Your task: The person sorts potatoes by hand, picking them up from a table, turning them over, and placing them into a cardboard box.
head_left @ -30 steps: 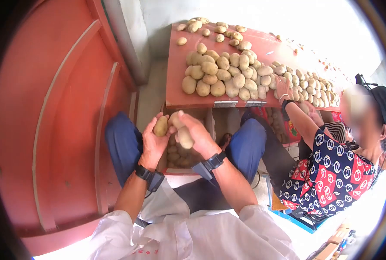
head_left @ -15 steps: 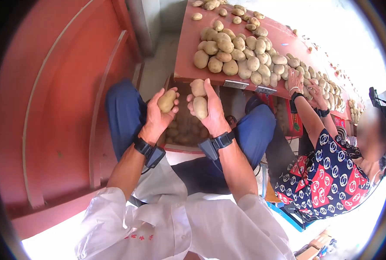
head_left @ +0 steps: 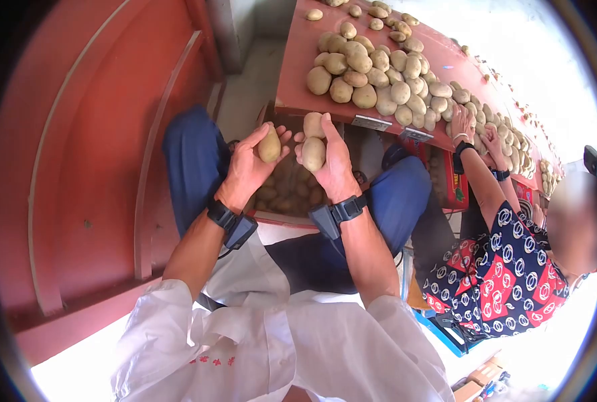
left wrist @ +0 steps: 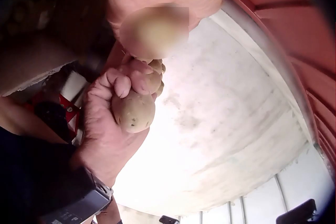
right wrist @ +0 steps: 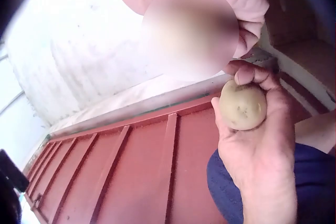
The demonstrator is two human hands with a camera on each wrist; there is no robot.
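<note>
I have one potato in my left hand, cradled in the palm with my thumb and fingers curled round its sides. In my right hand I hold two more: the lower potato sits against my palm under curled fingers, and the upper potato rides just above it, pinned at my fingertips. Both hands are raised between my knees, close together but not touching, just short of the near edge of the desk.

From the left wrist camera my right hand shows wrapped round the lower potato, with the second one tucked behind the fingers. From the right wrist camera my left hand cups its potato, thumb pressed on top.

Below my hands stands an open cardboard box with potatoes in it, between my blue trouser legs. On the red desk lies a heap of potatoes, spreading away to the right. Beside me on the right a person in a patterned top has both hands on the heap. A red panelled wall runs along my left.
</note>
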